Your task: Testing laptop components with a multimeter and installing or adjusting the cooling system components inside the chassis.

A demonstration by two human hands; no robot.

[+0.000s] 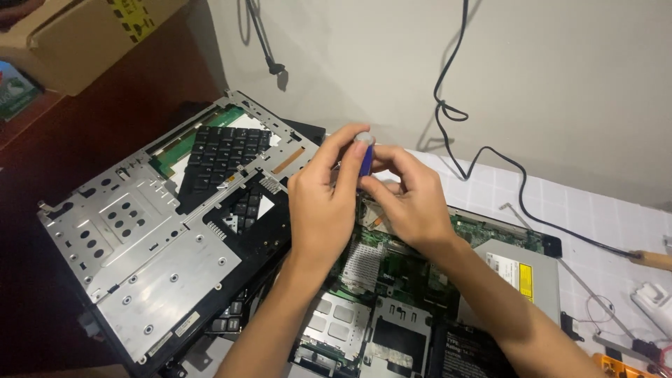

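Hands, left (320, 203) and right (409, 199), pinch a blue-handled screwdriver (365, 157) upright over the exposed laptop motherboard (392, 269); the metal keyboard frame (161, 231) already lies detached beside the left hand, board still mounted

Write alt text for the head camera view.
Both hands, left hand and right hand, hold a blue-handled screwdriver upright over an opened laptop's green motherboard. The removed metal keyboard frame lies to the left, and a black cable hangs down the wall.
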